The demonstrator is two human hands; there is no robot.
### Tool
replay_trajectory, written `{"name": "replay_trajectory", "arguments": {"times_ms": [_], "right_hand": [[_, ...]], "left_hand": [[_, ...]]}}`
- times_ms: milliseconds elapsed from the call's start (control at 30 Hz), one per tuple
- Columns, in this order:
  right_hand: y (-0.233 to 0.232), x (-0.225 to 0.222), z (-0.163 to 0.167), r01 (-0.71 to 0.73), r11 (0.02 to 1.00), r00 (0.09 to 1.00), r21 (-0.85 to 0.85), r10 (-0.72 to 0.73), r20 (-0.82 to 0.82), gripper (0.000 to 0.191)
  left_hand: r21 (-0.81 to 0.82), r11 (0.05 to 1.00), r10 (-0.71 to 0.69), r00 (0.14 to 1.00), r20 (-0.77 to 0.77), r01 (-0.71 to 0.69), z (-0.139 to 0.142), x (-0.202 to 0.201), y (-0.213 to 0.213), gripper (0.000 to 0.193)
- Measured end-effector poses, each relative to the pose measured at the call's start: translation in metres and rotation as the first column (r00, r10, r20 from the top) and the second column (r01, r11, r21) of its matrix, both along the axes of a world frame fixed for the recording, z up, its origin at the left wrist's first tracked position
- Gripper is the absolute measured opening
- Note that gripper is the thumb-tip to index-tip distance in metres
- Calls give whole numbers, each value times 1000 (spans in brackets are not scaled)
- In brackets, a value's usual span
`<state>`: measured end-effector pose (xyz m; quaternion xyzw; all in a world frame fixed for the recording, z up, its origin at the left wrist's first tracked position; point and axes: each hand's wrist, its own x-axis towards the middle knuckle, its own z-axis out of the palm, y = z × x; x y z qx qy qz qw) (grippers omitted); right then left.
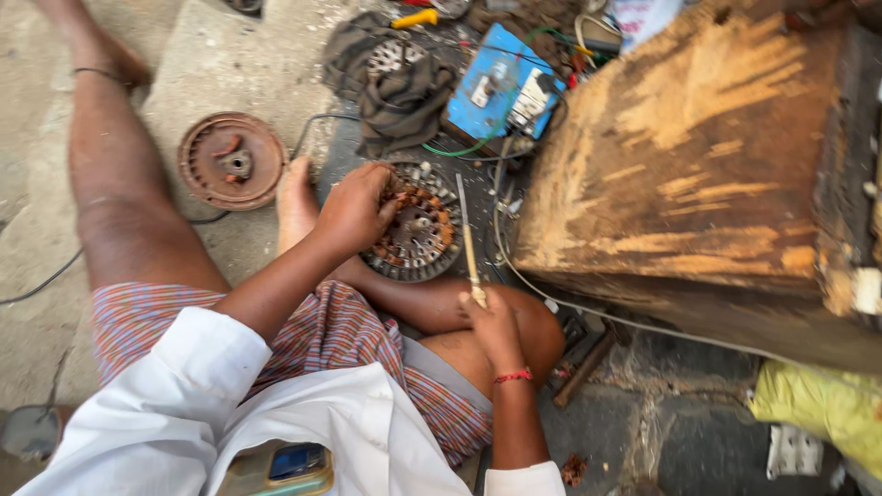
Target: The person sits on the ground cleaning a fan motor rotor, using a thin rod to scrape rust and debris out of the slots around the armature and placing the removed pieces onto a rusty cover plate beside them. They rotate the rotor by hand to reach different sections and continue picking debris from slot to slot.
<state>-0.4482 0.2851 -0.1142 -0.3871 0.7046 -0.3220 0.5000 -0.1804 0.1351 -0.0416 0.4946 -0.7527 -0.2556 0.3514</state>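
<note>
A round motor stator (418,228) with copper-coloured windings lies on the ground between my legs. My left hand (354,209) rests on its left rim, fingers curled over the windings. In my right hand (491,321), which sits above my bent knee, I grip the lower end of a thin pale stick (468,234). The stick points up across the stator's right edge.
A rusty round motor cover (231,161) lies to the left by my foot. Behind the stator are a dark cloth (397,87), a blue box with wires (503,90) and a yellow-handled tool (415,17). A large worn wooden block (707,165) fills the right side.
</note>
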Motion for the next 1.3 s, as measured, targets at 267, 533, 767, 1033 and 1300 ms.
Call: {"name": "replay_trajectory", "arguments": {"times_ms": [267, 533, 767, 1033, 1300], "right_hand": [[-6, -19, 60, 80, 910, 917, -408, -227, -327, 26], [1, 26, 72, 133, 921, 929, -365, -244, -277, 19], [6, 10, 59, 232, 917, 971, -323, -241, 12, 18], [50, -45, 77, 30, 978, 973, -208, -76, -218, 29], [65, -51, 120, -164, 983, 848, -85, 96, -522, 29]], "left_hand": [[188, 807, 500, 816, 288, -561, -6, 138, -34, 20], [397, 618, 584, 734, 347, -679, -30, 171, -66, 31], [555, 630, 698, 709, -98, -543, -34, 181, -62, 34], [352, 929, 217, 939, -265, -115, -42, 100, 1, 42], [152, 985, -100, 992, 74, 88, -9, 7, 34, 76]]}}
